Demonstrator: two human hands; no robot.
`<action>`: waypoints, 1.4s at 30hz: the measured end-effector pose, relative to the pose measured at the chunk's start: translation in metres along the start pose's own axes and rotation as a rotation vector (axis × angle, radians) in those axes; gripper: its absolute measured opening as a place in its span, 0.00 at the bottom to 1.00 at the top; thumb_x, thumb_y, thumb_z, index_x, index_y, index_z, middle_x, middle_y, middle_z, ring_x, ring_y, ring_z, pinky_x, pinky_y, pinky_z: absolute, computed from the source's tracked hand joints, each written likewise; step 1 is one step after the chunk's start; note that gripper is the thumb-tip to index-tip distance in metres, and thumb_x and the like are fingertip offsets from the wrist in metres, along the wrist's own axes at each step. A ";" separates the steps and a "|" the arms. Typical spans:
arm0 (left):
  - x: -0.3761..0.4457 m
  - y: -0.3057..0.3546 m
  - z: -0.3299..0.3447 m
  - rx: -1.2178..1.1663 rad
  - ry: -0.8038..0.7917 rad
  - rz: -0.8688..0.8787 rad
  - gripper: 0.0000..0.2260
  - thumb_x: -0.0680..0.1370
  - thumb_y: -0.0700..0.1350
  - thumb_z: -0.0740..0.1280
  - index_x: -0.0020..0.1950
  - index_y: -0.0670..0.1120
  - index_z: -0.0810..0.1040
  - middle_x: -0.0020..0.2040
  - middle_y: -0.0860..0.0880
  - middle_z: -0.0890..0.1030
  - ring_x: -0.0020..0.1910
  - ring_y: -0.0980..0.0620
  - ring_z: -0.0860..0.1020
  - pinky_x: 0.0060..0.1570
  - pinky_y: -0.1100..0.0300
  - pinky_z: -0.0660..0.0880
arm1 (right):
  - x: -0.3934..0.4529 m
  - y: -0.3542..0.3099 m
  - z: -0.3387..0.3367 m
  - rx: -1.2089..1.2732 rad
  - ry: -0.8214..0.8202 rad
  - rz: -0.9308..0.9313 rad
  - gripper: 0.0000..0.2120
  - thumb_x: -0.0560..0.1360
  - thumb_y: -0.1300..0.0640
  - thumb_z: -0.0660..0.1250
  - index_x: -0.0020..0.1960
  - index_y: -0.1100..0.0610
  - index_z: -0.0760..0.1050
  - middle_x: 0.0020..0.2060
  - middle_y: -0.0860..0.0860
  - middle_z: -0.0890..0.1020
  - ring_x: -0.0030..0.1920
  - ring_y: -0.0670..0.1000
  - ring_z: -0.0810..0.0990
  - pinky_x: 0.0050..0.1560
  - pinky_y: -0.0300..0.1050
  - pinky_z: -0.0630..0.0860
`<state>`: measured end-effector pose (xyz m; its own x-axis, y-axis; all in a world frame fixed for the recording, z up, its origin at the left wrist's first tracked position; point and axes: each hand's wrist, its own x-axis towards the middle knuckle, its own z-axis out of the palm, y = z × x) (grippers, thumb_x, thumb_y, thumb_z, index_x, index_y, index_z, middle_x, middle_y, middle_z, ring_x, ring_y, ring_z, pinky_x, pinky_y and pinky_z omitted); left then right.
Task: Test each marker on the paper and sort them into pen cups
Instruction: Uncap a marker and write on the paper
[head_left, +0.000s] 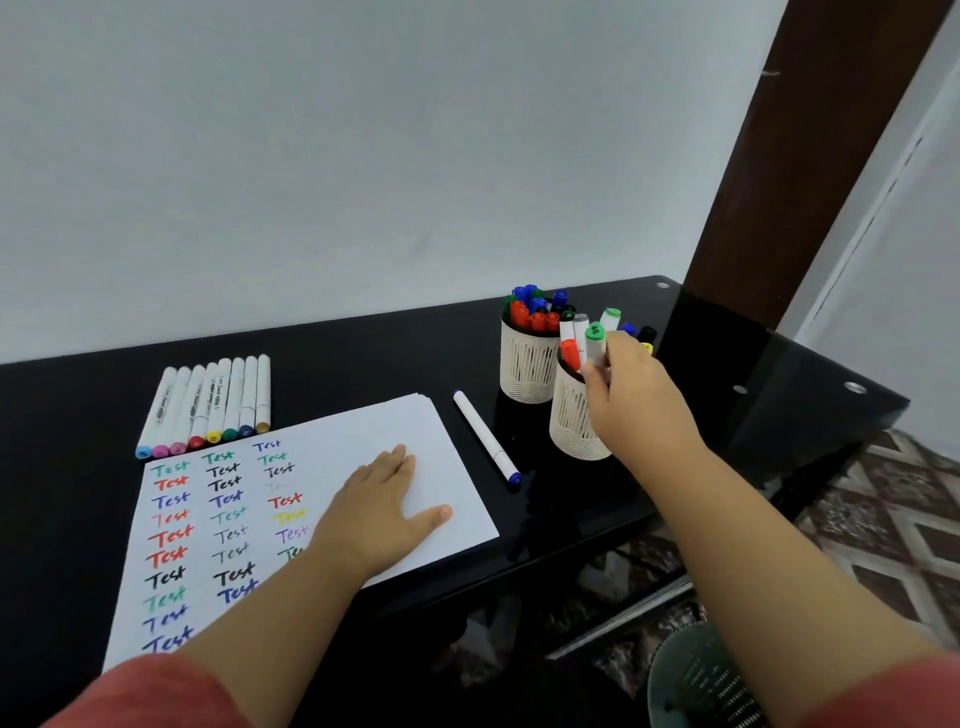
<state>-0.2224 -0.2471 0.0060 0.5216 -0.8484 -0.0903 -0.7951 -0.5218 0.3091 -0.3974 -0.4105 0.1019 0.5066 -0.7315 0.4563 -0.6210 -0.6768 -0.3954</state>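
Eight untested markers (208, 402) lie in a row at the bench's (78, 405) left. The left hand (382, 501) presses flat on the paper (441, 441). Rightward, the right hand's (631, 387) grip pinches a green-capped marker (595, 340) in the nearer cup (569, 415), seemingly dropping it in; next, fetch another.

The left hand (382, 496) lies flat on the paper (332, 470) (rows of coloured "Test" marks beside it). The right hand (631, 387) pinches a green-capped marker (595, 345) at the nearer cup (569, 421) — another marker (485, 434) lies loose on the black table (72, 410).
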 end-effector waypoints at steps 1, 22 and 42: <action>0.000 0.000 0.000 0.002 -0.002 -0.001 0.35 0.78 0.64 0.53 0.78 0.48 0.46 0.78 0.54 0.43 0.76 0.55 0.44 0.72 0.58 0.44 | 0.003 0.000 0.001 -0.008 -0.016 0.015 0.10 0.81 0.53 0.56 0.56 0.59 0.68 0.44 0.50 0.71 0.42 0.50 0.69 0.33 0.39 0.61; 0.002 -0.003 0.002 0.016 -0.006 0.009 0.34 0.78 0.64 0.53 0.78 0.49 0.46 0.78 0.55 0.44 0.76 0.55 0.45 0.72 0.58 0.46 | 0.013 0.008 -0.002 -0.187 -0.101 -0.097 0.21 0.81 0.53 0.58 0.72 0.52 0.58 0.39 0.53 0.78 0.34 0.51 0.76 0.34 0.45 0.76; -0.004 0.002 -0.004 0.131 -0.056 -0.021 0.32 0.79 0.63 0.50 0.78 0.49 0.48 0.78 0.54 0.45 0.76 0.53 0.48 0.72 0.56 0.49 | 0.005 -0.015 -0.012 -0.156 -0.023 -0.335 0.11 0.79 0.56 0.62 0.57 0.61 0.74 0.52 0.56 0.75 0.53 0.56 0.73 0.49 0.52 0.75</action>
<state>-0.2249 -0.2450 0.0112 0.5238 -0.8387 -0.1489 -0.8196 -0.5438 0.1802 -0.3928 -0.4026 0.1197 0.7098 -0.4743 0.5208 -0.5012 -0.8596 -0.0998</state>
